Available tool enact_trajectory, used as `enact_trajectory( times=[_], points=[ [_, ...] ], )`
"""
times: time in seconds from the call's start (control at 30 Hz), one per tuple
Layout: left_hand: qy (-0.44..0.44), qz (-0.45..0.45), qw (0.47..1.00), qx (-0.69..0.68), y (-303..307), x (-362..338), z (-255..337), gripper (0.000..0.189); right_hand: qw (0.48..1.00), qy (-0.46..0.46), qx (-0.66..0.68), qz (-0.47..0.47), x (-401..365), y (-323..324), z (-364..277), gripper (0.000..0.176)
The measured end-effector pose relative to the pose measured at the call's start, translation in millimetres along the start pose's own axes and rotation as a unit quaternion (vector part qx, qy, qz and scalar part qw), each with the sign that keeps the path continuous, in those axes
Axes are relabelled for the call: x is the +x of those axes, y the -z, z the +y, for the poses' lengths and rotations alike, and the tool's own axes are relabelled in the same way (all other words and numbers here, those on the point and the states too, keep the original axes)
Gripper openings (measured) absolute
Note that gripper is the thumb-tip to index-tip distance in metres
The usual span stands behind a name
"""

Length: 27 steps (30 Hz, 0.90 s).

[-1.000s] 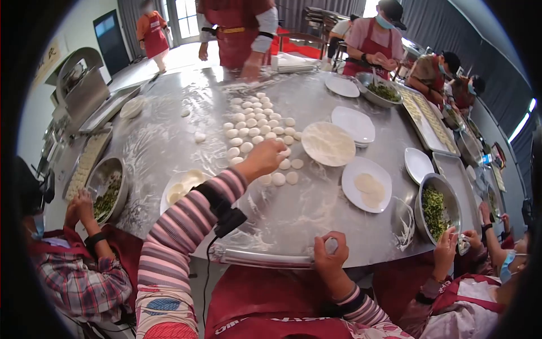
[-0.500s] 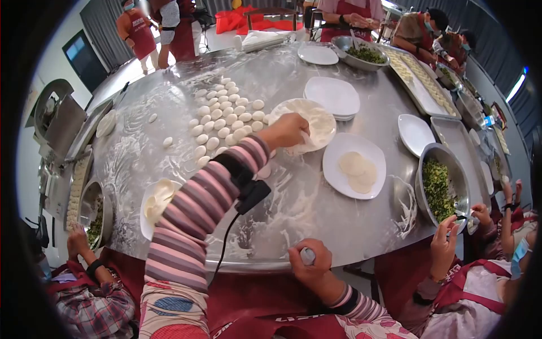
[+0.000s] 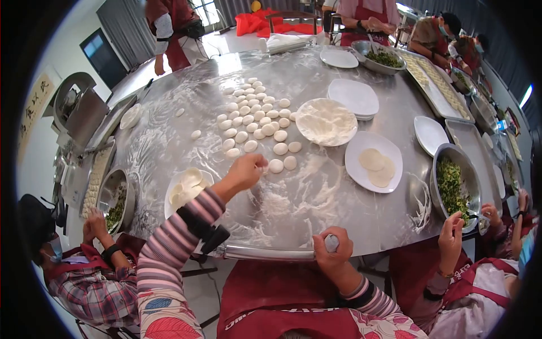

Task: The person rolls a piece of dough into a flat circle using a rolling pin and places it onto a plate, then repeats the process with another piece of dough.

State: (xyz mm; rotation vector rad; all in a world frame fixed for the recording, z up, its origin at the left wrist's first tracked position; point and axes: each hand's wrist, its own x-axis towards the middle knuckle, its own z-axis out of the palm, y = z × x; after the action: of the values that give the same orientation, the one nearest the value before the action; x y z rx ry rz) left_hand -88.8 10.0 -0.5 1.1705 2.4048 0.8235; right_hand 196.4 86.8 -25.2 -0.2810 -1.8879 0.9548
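My left hand hangs over the floured steel table, fingers curled together and slightly blurred; what they hold is hidden. Right beside its fingertips lie two round dough pieces, with many more dough pieces spread behind. A white bowl of flour stands to the right of them. At the table's near edge my right hand is closed around a rolling pin, of which only the rounded grey end shows. Flat dough wrappers lie on a white plate.
Left of my forearm sits a plate of dough wrappers. Bowls of chopped green filling stand right and left, where co-workers' hands are busy. Stacked white plates and a tray of dumplings are farther back.
My left hand has left the flour bowl and moved left and nearer, to the front dough pieces. My right hand keeps its grip. The whole view has shifted to the right.
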Motion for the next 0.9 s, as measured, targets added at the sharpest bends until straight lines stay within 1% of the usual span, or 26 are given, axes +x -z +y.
enact_trajectory(
  times=[0.03, 0.07, 0.1, 0.13, 0.2, 0.23, 0.3, 0.33, 0.4, 0.43, 0.47, 0.5, 0.53, 0.6, 0.63, 0.67, 0.73, 0.77, 0.8, 0.83, 0.87, 0.9],
  points=[
    [0.000, 0.005, 1.000, -0.003, -2.0, 10.0, -11.1, 0.016, 1.000, 0.010, -0.011, 0.005, 1.2, -1.0, 0.0, 0.026],
    [0.000, 0.029, 0.999, 0.026, -6.7, 20.5, -21.9, 0.018, 1.000, 0.015, -0.012, 0.000, 1.4, -1.3, -0.4, 0.026],
    [0.000, 0.051, 0.997, 0.054, -6.5, 21.6, -19.5, 0.024, 1.000, 0.002, -0.016, -0.003, 1.1, -1.1, -1.2, 0.026],
    [-0.002, 0.057, 0.997, 0.050, -8.3, 21.2, -16.0, 0.024, 1.000, -0.010, -0.019, -0.004, 1.9, -1.3, -1.9, 0.026],
    [0.021, 0.060, 0.983, 0.175, -12.9, 21.1, -2.6, 0.031, 1.000, -0.010, -0.021, -0.005, 3.0, -1.0, -5.9, 0.026],
    [0.019, 0.063, 0.983, 0.171, -16.8, 18.8, -3.1, 0.031, 1.000, -0.019, -0.021, -0.004, 2.3, -0.1, -8.0, 0.026],
    [0.018, 0.159, 0.976, 0.150, -27.9, 10.9, -8.4, 0.028, 0.999, -0.015, -0.035, 0.003, -1.5, 0.4, -7.1, 0.026],
    [0.018, 0.161, 0.975, 0.149, -30.7, 6.4, -10.2, 0.028, 0.999, -0.015, -0.047, 0.012, -4.0, 0.4, -8.6, 0.025],
    [-0.018, 0.020, 0.998, 0.064, -36.4, -4.2, -11.4, 0.027, 0.999, -0.025, -0.046, 0.010, -5.1, 1.6, -13.8, 0.025],
    [-0.045, -0.022, 0.998, 0.025, -39.4, -17.6, -1.7, 0.026, 0.999, -0.018, -0.044, 0.017, -6.0, 1.6, -13.7, 0.025],
    [-0.072, -0.063, 0.995, -0.012, -43.6, -31.0, 9.0, 0.025, 0.999, -0.011, -0.041, 0.025, -6.1, -0.1, -13.9, 0.024],
    [-0.107, -0.071, 0.992, -0.003, -47.1, -40.4, 15.7, 0.024, 0.999, -0.011, -0.040, 0.022, -5.5, -2.1, -14.5, 0.024],
    [-0.104, -0.071, 0.992, -0.007, -45.5, -46.4, 18.1, 0.024, 0.998, -0.010, -0.051, 0.029, -5.2, -2.9, -15.1, 0.024],
    [-0.100, -0.168, 0.978, -0.074, -43.1, -52.8, 24.6, 0.025, 0.997, -0.018, -0.069, 0.030, -7.5, -1.5, -16.8, 0.024],
    [-0.046, -0.169, 0.973, -0.149, -37.0, -56.1, 27.8, 0.024, 0.997, -0.019, -0.070, 0.031, -6.9, -1.3, -17.2, 0.024],
    [-0.031, -0.144, 0.951, -0.272, -41.4, -51.8, 17.6, 0.021, 0.997, -0.019, -0.071, 0.034, -6.0, -0.5, -18.3, 0.024],
    [-0.017, -0.127, 0.927, -0.352, -32.7, -58.4, 24.5, 0.019, 0.997, -0.024, -0.065, 0.036, -5.7, -0.9, -20.5, 0.023],
    [-0.020, -0.129, 0.926, -0.354, -32.2, -65.0, 30.0, 0.019, 0.998, -0.027, -0.056, 0.031, -6.4, -1.2, -17.4, 0.023],
    [-0.027, -0.163, 0.954, -0.250, -34.0, -75.9, 34.9, 0.017, 0.998, -0.028, -0.046, 0.024, -6.6, -1.1, -13.4, 0.022],
    [-0.034, -0.191, 0.971, -0.141, -36.2, -85.5, 37.3, 0.015, 0.998, -0.057, -0.028, 0.016, -4.8, -2.7, -9.0, 0.022],
    [0.011, -0.192, 0.969, -0.158, -44.7, -90.7, 33.1, 0.014, 0.998, -0.051, -0.027, 0.016, 1.8, -4.1, -8.1, 0.022],
    [0.030, -0.167, 0.973, -0.156, -42.5, -91.2, 33.4, 0.014, 0.999, -0.028, -0.044, 0.010, 9.2, -6.0, -7.3, 0.022]
  ],
)
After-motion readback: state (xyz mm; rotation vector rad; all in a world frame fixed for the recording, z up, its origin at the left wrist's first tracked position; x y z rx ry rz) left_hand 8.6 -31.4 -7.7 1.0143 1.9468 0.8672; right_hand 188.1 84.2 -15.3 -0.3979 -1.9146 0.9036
